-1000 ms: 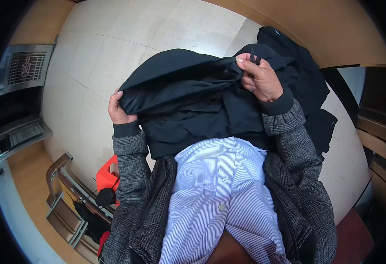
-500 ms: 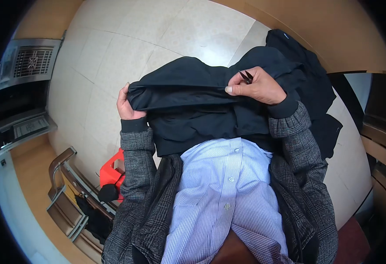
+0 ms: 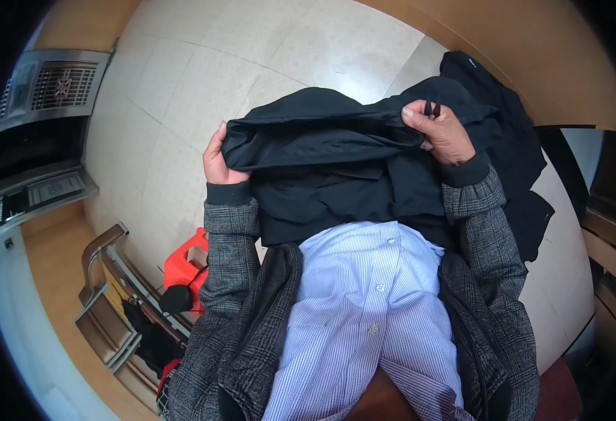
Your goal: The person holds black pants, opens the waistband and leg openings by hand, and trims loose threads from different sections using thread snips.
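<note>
A black garment (image 3: 350,189) lies over my lap and spreads to the right, down toward the floor. My left hand (image 3: 221,160) grips its edge at the left end, thumb on the near side. At the other end of the same folded edge, my right hand (image 3: 442,133) pinches the cloth between thumb and finger. Two dark pointed tips, of what looks like small snips (image 3: 432,109), stick up from my right hand; the rest of them is hidden in the palm. Between the hands the cloth hangs stretched and slightly open.
Pale floor tiles (image 3: 181,91) lie beyond the garment. A red stool (image 3: 185,263) stands at the left beside a metal-framed chair (image 3: 104,316). At the far left is a metal-fronted unit (image 3: 65,84). A wooden panel (image 3: 525,56) runs along the upper right.
My right hand has moved outward and up with the cloth edge, which is now stretched wider between my hands. The whole view has shifted a little.
</note>
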The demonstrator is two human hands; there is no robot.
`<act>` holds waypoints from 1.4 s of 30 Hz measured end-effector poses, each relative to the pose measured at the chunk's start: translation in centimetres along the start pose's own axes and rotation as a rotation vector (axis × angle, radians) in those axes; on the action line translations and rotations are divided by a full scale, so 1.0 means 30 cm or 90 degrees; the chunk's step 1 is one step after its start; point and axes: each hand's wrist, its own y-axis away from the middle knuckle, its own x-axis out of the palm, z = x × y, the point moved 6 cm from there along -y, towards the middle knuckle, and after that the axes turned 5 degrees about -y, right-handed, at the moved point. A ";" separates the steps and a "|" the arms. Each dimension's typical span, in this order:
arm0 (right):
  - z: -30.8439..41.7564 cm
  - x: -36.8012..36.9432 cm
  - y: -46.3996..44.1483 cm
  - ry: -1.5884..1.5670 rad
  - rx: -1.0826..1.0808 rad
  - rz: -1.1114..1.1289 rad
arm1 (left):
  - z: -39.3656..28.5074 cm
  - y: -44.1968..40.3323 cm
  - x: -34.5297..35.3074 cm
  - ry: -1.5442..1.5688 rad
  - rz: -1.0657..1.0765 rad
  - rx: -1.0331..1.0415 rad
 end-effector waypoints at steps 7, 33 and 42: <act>-0.024 -0.016 -0.006 -0.095 -0.007 0.043 | -0.010 0.014 0.025 -0.047 0.004 0.050; -0.067 -0.080 -0.021 -0.221 -0.015 0.141 | -0.021 0.044 0.125 -0.136 0.191 0.087; -0.041 -0.060 -0.005 -0.067 -0.047 0.048 | -0.032 0.056 0.133 -0.142 0.145 0.112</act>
